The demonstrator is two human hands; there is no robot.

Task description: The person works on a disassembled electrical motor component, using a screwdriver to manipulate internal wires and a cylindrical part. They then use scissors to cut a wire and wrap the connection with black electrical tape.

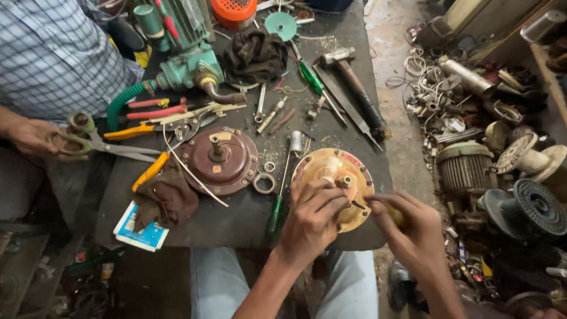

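A round tan motor cover with a central hub lies at the near right edge of the dark workbench. My left hand rests on it, fingers curled at the hub. My right hand is closed around a small yellowish object and points a thin dark tip toward the cover's middle. A brown round motor housing sits to the left, with a green-handled screwdriver between the two.
Another person in a checked shirt sits at the left, their hand holding scissors. Pliers, a hammer, a dark rag, a green motor and loose parts crowd the bench. Old motors and coils pile up on the right floor.
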